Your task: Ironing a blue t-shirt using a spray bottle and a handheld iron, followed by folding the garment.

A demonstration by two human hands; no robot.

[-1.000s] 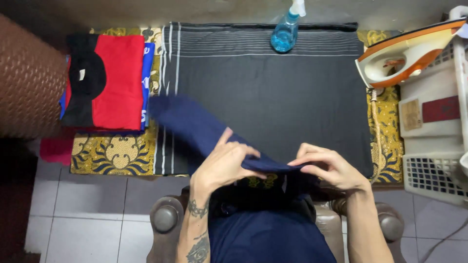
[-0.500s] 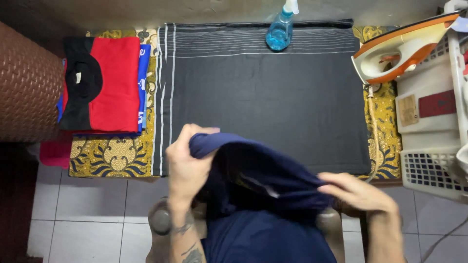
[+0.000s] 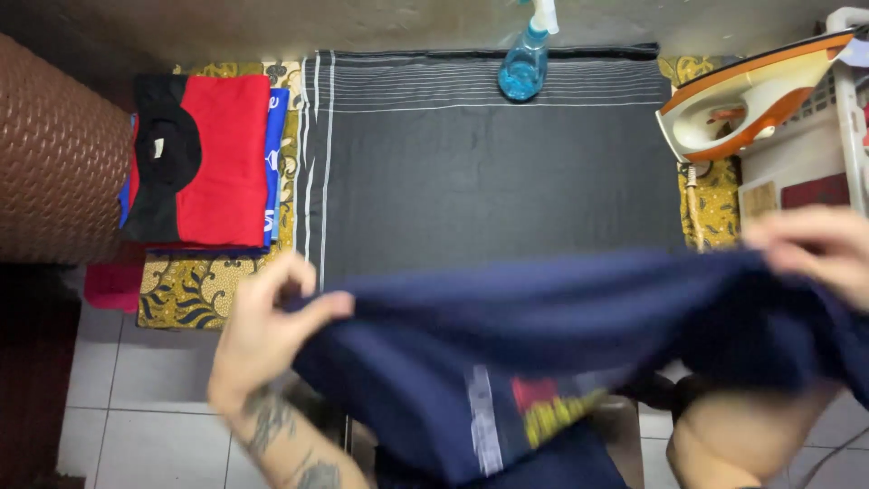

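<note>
A navy blue shirt (image 3: 561,344) with a red and yellow print on it is stretched wide between my two hands, above the near edge of a dark grey striped cloth (image 3: 489,172) spread as an ironing surface. My left hand (image 3: 267,326) pinches the shirt's left end between thumb and fingers. At the right edge of the view, my right hand (image 3: 810,249) grips the other end. The shirt hangs down toward my lap and hides the front of the cloth.
Folded red, black and blue garments (image 3: 204,163) are stacked at the left on a yellow patterned cloth (image 3: 195,290). A blue spray bottle (image 3: 527,63) stands at the far edge. An orange and white iron (image 3: 751,100) rests at the right beside a white basket (image 3: 846,109). A brown woven surface (image 3: 54,154) lies far left.
My hands have moved apart, pulling the bunched navy shirt out wide and lifting it; the printed side now shows.
</note>
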